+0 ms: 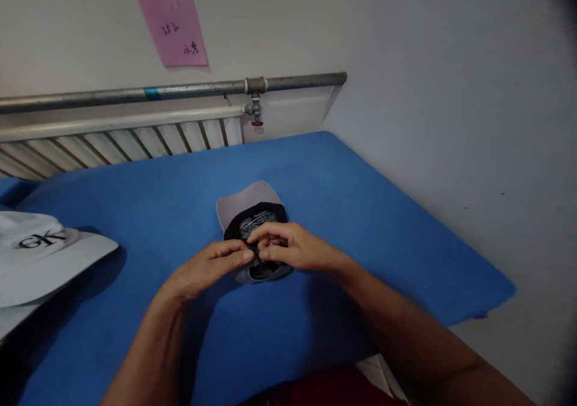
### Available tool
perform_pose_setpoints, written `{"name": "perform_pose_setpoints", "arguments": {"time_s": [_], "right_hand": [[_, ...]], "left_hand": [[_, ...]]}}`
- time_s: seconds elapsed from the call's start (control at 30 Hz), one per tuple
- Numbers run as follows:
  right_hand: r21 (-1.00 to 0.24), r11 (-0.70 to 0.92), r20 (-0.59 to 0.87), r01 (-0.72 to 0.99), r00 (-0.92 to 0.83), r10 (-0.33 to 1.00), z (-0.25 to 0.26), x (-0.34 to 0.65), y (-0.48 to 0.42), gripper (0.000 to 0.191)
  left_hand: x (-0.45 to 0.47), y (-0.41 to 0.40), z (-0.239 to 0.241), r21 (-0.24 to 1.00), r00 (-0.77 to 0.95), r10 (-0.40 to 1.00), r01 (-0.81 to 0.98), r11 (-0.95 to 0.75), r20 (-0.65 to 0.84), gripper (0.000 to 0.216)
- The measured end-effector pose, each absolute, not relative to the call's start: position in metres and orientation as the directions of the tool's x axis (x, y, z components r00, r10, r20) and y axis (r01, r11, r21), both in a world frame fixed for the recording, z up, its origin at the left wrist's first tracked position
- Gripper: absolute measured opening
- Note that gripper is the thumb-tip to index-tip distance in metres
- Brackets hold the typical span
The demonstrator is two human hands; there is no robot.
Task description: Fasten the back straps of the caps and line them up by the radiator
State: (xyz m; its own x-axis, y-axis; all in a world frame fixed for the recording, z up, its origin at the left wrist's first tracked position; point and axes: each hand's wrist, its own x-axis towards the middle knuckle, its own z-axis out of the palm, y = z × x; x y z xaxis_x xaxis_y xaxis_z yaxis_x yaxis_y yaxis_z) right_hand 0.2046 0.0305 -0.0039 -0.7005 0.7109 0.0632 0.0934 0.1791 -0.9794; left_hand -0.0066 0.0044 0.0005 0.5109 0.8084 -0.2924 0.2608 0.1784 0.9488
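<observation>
A grey baseball cap [246, 203] lies upside down in front of me, its brim pointing away and its dark inside facing up. Both hands meet over the near, back part of the cap. My left hand [215, 263] pinches the cap's back strap from the left, thumb and fingers together. From the right, my right hand [293, 246] has its thumb and fingers closed on the same strap. The small part between the fingertips is dark and partly hidden, so its details cannot be made out.
Several white caps [49, 261] are stacked at the left, the top one with black letters. A blue cover [360, 213] spreads over the table. Behind it are a white radiator [166, 138], a metal pipe [193, 91] with a valve, and a pink note [175, 31].
</observation>
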Motion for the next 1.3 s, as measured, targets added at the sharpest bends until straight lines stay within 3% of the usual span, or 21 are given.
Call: {"name": "perform_pose_setpoints", "arguments": {"time_s": [0.23,0.47,0.67,0.73,0.83,0.93,1.0,1.1,1.2,1.3], "right_hand": [[-0.994,0.103,0.104,-0.039,-0.630,0.769,-0.008,0.208,0.036,0.011],[-0.993,0.116,0.117,-0.038,-0.554,0.824,-0.007,0.204,0.036,0.010],[-0.983,0.181,0.182,-0.037,-0.365,0.913,-0.002,0.222,0.048,0.017],[-0.971,0.237,0.204,0.018,-0.445,0.872,-0.001,0.229,0.050,0.024],[-0.879,0.449,0.281,0.157,-0.590,0.757,-0.001,0.233,0.051,0.032],[-0.741,0.630,0.329,0.232,-0.692,0.643,-0.002,0.231,0.050,0.019],[-0.721,0.663,0.329,0.199,-0.744,0.581,0.000,0.228,0.046,0.011],[-0.792,0.604,0.356,0.095,-0.731,0.582,0.006,0.227,0.038,0.008],[-0.904,0.428,0.311,0.003,-0.684,0.660,0.013,0.228,0.029,0.007],[-0.963,0.263,0.238,-0.057,-0.639,0.731,0.018,0.230,0.025,0.009]], "left_hand": [[-0.011,0.006,-0.002,0.955,0.575,0.765,0.229,0.187,-0.288,0.023],[-0.013,0.005,-0.003,0.953,0.561,0.771,0.209,0.221,-0.302,0.018],[-0.021,0.006,-0.008,0.992,0.547,0.827,0.066,0.111,-0.129,0.015],[-0.024,0.007,-0.011,0.997,0.559,0.826,0.004,0.079,-0.068,0.015],[-0.028,0.007,-0.014,0.997,0.569,0.822,-0.054,0.058,-0.017,0.014],[-0.033,0.007,-0.012,0.996,0.621,0.783,-0.080,0.032,0.024,0.015],[-0.036,0.006,-0.008,0.996,0.674,0.736,-0.091,0.007,0.056,0.016],[-0.041,0.005,0.000,0.999,0.716,0.696,-0.036,-0.031,0.047,0.016],[-0.048,0.003,0.004,0.995,0.697,0.716,0.097,-0.031,-0.045,0.019],[-0.058,0.001,0.004,0.994,0.665,0.743,0.106,0.010,-0.079,0.017]]}}
